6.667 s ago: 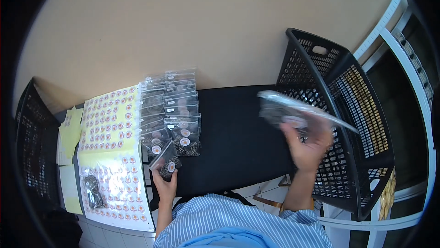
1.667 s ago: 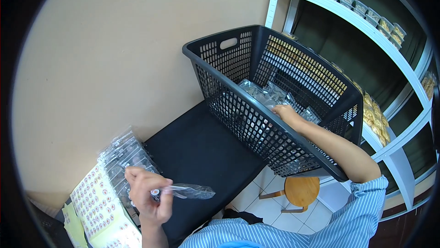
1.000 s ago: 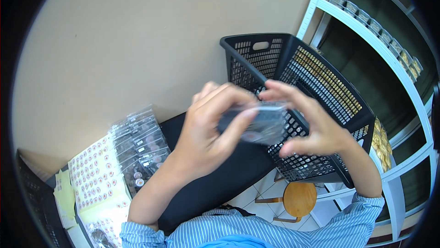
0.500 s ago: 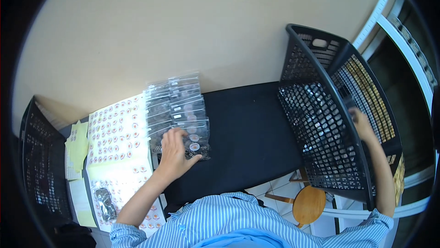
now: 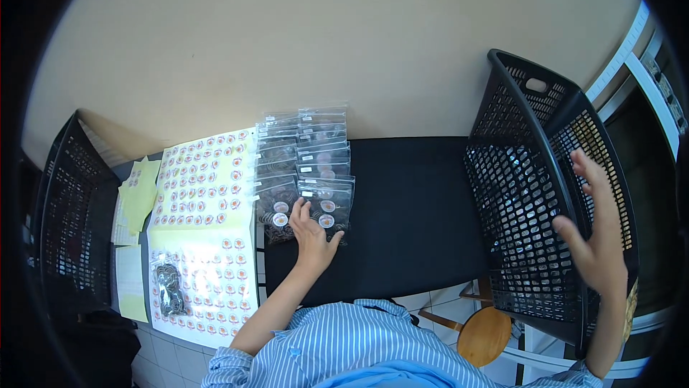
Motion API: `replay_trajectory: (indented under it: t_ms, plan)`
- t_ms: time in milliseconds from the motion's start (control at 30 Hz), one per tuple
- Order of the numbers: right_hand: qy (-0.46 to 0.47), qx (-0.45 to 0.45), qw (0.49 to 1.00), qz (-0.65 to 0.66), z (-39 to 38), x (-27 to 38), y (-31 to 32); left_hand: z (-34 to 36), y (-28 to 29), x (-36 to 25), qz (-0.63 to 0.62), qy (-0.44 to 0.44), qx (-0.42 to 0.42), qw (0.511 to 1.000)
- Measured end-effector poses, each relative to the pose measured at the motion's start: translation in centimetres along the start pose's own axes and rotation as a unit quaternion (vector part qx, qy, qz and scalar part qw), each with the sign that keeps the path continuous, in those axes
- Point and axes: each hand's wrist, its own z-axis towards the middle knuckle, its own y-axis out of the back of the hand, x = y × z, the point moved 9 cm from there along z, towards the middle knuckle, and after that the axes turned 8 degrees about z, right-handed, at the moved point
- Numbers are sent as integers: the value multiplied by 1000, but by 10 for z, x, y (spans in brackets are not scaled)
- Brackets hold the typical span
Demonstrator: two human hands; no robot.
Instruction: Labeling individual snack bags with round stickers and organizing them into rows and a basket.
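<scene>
Two overlapping rows of clear zip bags (image 5: 326, 205) with dark contents and round stickers lie on the black-covered table. My left hand (image 5: 312, 241) rests at the near end of these rows, its fingers apart, touching the front bags. I cannot see it gripping any of them. Over the near rim of a tall black plastic basket (image 5: 527, 166) on the right, my right hand (image 5: 599, 244) is raised with fingers spread and nothing in it. Through the basket's mesh, shiny bagged items show.
Sticker sheets (image 5: 208, 180) lie left of the bags, with another filled clear bag (image 5: 167, 284) on them. Yellow paper pieces (image 5: 140, 198) are beside a second black basket (image 5: 75, 223) at far left. A wooden stool (image 5: 484, 336) stands below the right basket.
My right hand has come up out of the right basket and opened. My left hand stays at the near end of the bag rows. The whole view has shifted slightly.
</scene>
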Motion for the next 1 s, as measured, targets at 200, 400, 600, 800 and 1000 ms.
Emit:
replay_trajectory:
  t_ms: [200, 400, 600, 800, 1000]
  plan:
    - [66, 31, 996, 52, -10, 13, -16, -6, 11, -22, -169, -59, -63, 982]
    - [33, 205, 937, 282, -14, 36, -63, 25, 130, -177, -499, -204, -111, 835]
    - [-54, 4, 958, 283, -10, -4, -26, 50, 162, -211, -611, -241, -114, 746]
    - [-185, -177, 955, 150, -12, -161, 53, 87, 81, -97, -108, -230, 38, 966]
    - [-248, 155, 949, -115, -51, -269, -61, 79, 7, -46, 52, -280, 143, 948]
